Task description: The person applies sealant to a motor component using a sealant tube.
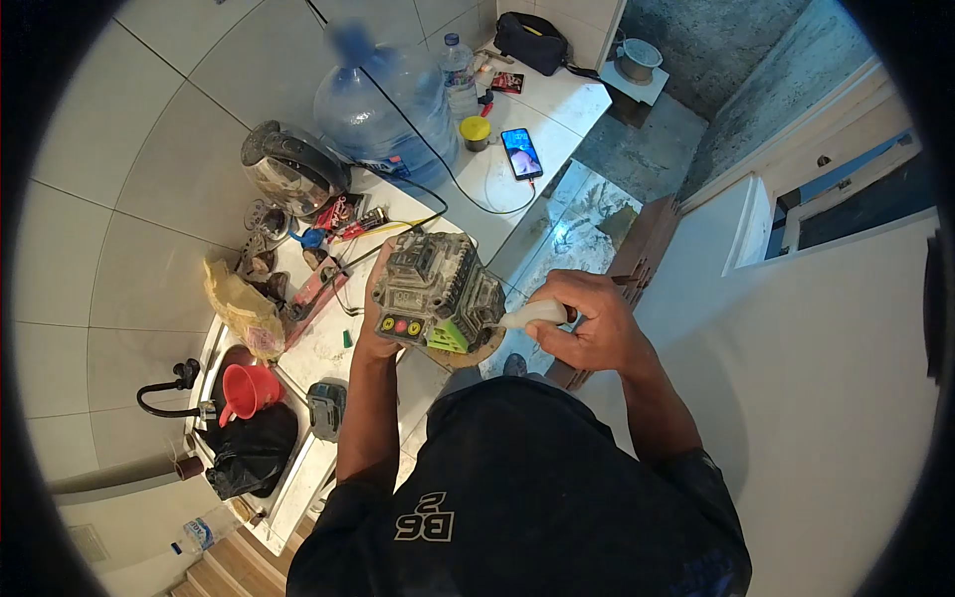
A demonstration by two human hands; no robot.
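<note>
My left hand [372, 333] is wrapped round a dusty grey laser level [426, 284] with a green panel and round red and yellow buttons. Most of those fingers are hidden behind its body. My right hand [597, 323] grips a small white squeeze bottle [535, 315] between thumb and fingers. The bottle lies nearly level, its narrow nozzle pointing left, right at the lower right side of the laser level. Below it shows part of a round tan disc [468, 355]. A dark battery pack [326, 410] stands on the counter left of my left forearm.
On the counter [320, 343] are a kettle [293, 169], a large water jug [388, 114], a charging phone [521, 154] and a yellow-lidded jar [476, 132]. A black cable loops near my left hand. The sink at left holds a red dipper [251, 389] and black bag [261, 448].
</note>
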